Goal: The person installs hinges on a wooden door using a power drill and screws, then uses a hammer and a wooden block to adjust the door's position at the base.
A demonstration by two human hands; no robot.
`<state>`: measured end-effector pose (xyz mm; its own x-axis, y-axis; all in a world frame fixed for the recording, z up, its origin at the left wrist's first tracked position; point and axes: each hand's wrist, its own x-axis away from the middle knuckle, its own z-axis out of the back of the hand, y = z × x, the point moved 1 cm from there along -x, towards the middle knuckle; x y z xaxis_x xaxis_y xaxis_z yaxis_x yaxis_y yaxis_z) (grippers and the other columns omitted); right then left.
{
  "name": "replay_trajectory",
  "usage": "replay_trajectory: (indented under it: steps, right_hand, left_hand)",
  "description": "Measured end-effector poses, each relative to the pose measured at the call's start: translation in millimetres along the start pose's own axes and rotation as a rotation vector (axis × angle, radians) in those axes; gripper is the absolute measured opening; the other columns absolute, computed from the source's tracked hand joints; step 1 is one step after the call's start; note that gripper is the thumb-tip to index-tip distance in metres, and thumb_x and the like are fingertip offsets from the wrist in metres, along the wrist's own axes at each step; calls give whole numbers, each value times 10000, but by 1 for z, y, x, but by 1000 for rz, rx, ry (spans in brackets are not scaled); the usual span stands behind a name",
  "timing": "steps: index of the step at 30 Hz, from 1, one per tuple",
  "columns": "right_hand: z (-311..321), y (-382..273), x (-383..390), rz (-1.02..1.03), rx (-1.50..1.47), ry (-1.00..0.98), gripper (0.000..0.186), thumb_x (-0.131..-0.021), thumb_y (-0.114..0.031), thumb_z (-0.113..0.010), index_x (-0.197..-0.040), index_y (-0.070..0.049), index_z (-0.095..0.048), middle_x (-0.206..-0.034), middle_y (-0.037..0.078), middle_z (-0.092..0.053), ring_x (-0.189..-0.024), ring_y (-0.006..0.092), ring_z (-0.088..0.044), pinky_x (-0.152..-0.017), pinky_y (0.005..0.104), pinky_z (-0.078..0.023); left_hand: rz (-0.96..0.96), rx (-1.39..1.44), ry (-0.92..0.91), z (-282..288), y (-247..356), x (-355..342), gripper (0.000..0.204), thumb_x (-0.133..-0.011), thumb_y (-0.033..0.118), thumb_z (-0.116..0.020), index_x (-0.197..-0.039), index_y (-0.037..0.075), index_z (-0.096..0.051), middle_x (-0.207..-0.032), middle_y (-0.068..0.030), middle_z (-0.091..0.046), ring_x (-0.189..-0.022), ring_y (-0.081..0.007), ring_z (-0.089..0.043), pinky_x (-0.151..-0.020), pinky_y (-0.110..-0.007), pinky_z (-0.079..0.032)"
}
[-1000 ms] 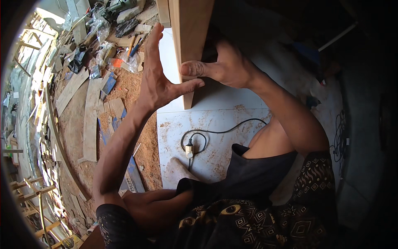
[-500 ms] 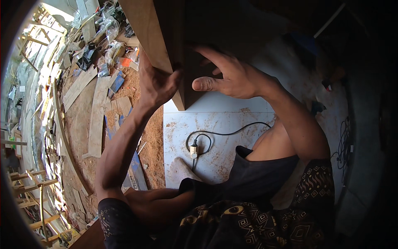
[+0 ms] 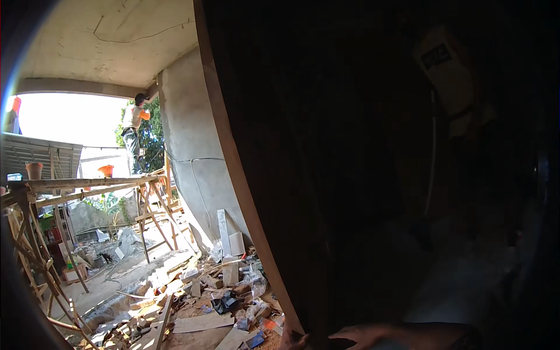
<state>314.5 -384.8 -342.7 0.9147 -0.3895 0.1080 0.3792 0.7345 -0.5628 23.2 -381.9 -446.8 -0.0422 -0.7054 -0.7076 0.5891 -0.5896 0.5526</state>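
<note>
A tall wooden board [image 3: 248, 201] rises from the lower middle to the top of the head view, its narrow edge lit and its broad side in deep shadow. My left hand [image 3: 293, 340] is at the board's lower visible end, closed around its edge, mostly cut off by the picture's lower border. Just right of it, my right hand [image 3: 364, 335] reaches leftward in the dark beside the board, fingers stretched out and apparently holding nothing. The fingertips are dim, so contact with the board cannot be made out.
Scrap wood [image 3: 204, 322], plastic and rubble litter the ground at left. Beyond stands a timber scaffold [image 3: 87, 183] with a person [image 3: 133, 134] on it, beside a grey plastered wall [image 3: 189, 111]. Another person [image 3: 446, 73] stands in the shade at right.
The view has swung up from the floor to the wall, scaffold and people. Both hands now sit at the lower edge of the picture, still by the board.
</note>
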Motion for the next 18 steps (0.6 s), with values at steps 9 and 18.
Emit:
replay_trajectory:
  steps: [9, 18]
  right_hand:
    - [18, 28, 11, -28, 56, -4, 913, -859, -542, -719, -1561, -74, -370, -1579, 213, -395, -1468, 367, -370, -1204, 483, -324]
    - [9, 21, 32, -53, 9, -49, 932, -847, -519, -749, -1572, -89, -353, -1608, 193, -367, -1493, 369, -329, -1220, 475, -301]
  left_hand:
    - [27, -200, 53, -2, -28, -2, 846, -818, 272, -799, -1508, 67, -355, -1392, -200, -534, -1310, -375, -517, -1073, -493, -434]
    - [-102, -237, 32, 7, 22, -4, 774, -798, 211, -807, -1451, 67, -417, -1340, -208, -555, -1256, -380, -543, -991, -512, -469]
